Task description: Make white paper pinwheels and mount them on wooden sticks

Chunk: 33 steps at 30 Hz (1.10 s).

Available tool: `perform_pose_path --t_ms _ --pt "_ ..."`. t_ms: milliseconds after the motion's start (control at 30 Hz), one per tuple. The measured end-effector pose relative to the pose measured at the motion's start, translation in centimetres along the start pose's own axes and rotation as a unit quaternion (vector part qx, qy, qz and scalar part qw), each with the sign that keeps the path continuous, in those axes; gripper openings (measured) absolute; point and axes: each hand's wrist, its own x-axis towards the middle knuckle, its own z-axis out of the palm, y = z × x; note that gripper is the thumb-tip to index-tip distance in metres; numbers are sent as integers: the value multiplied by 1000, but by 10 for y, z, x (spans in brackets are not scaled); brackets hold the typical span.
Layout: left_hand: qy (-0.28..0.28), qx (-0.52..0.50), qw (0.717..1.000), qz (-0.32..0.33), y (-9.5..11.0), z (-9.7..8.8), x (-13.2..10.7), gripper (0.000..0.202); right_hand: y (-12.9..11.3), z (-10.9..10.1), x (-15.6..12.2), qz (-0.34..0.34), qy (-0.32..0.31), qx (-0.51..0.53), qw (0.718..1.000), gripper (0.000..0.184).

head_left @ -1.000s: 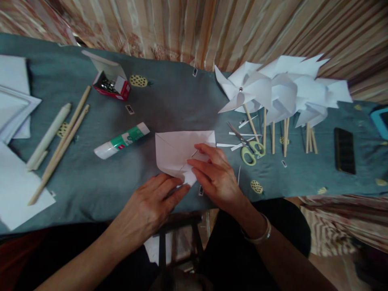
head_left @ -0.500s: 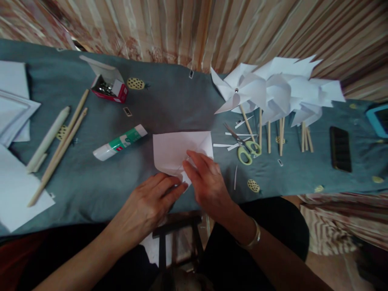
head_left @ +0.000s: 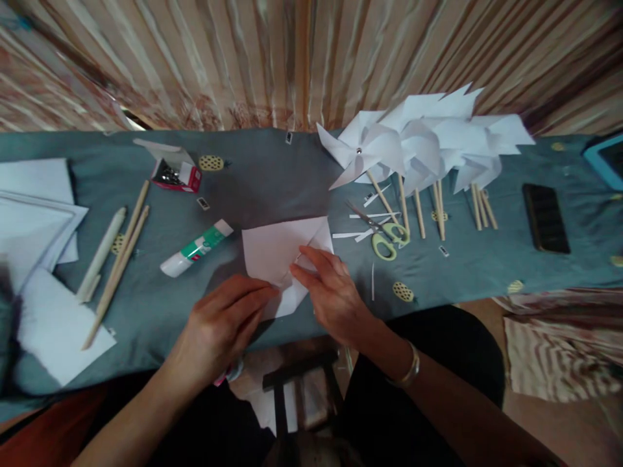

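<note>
A white folded paper square [head_left: 272,253] lies on the grey-blue cloth [head_left: 272,175] at the near edge of the table. My left hand [head_left: 221,324] rests on its lower left corner, fingers stretched flat and pressing down. My right hand [head_left: 331,292] lies on the right part of the paper, its fingertips pushing a folded flap toward the middle. Neither hand lifts the sheet.
A glue stick [head_left: 195,248] lies left of the paper. Green-handled scissors [head_left: 382,235] and paper strips lie to the right. Finished white pinwheels [head_left: 418,143] on wooden sticks lie at the back right. A red pin box [head_left: 174,174], wooden sticks [head_left: 119,263], paper sheets [head_left: 34,220] and a phone [head_left: 545,217] also lie here.
The camera tilted, so everything sits lower in view. My right hand slid left along the paper over the fold. My left hand stayed on the lower corner.
</note>
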Motion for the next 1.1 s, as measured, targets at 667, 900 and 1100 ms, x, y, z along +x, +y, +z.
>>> perform_pose_path --t_ms 667,900,1100 --pt "11 95 995 -8 -6 -9 3 15 -4 -8 2 -52 -4 -68 996 32" --pt "30 108 993 -22 -6 -14 4 15 -14 2 7 -88 -3 -91 992 30" --pt "64 79 991 -82 -9 -11 12 13 4 -9 5 -10 28 16 999 36"
